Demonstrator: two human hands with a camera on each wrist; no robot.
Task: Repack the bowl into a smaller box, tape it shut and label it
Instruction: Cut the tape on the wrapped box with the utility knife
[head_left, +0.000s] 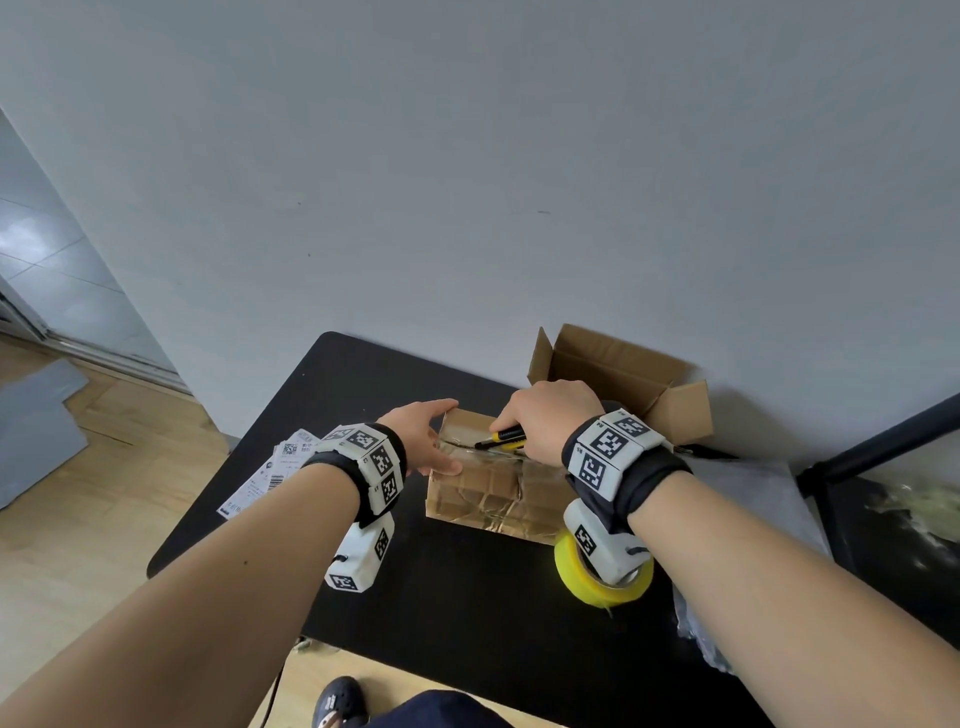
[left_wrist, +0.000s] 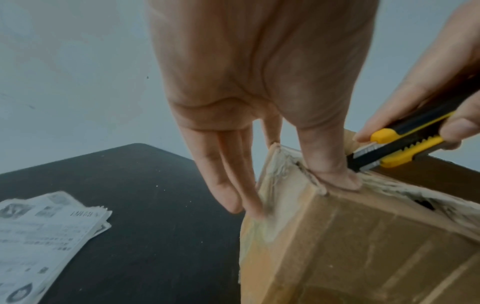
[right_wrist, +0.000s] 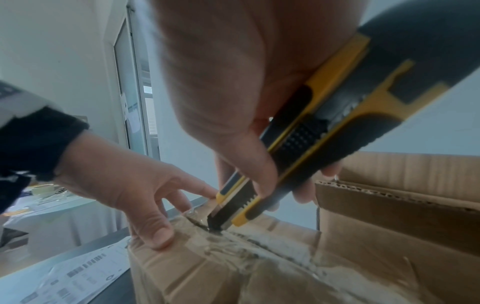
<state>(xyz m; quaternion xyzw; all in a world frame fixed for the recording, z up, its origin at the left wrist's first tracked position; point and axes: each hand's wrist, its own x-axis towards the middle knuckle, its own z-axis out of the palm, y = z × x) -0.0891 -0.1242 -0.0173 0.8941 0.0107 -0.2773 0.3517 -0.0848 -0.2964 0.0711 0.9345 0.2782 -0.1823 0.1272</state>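
Observation:
A taped-up cardboard box (head_left: 493, 493) (left_wrist: 363, 246) (right_wrist: 233, 267) sits mid-table, its top seam partly slit. My right hand (head_left: 545, 421) (right_wrist: 233, 102) grips a yellow and black utility knife (head_left: 501, 438) (left_wrist: 397, 144) (right_wrist: 324, 133), its tip in the taped seam near the left end. My left hand (head_left: 423, 439) (left_wrist: 259, 92) (right_wrist: 135, 189) steadies the box's left end: thumb pressed on top beside the cut, straight fingers down the side. An empty box (head_left: 623, 384) (right_wrist: 402, 205) with raised flaps stands behind. A yellow tape roll (head_left: 597, 579) lies under my right wrist. The bowl is hidden.
A stack of printed shipping labels (head_left: 270, 473) (left_wrist: 44, 236) (right_wrist: 78, 277) lies on the black table (head_left: 467, 623) at the left. Plastic wrap (head_left: 743, 493) lies at the right edge. A wall runs close behind the table. A second dark surface (head_left: 893, 535) stands further right.

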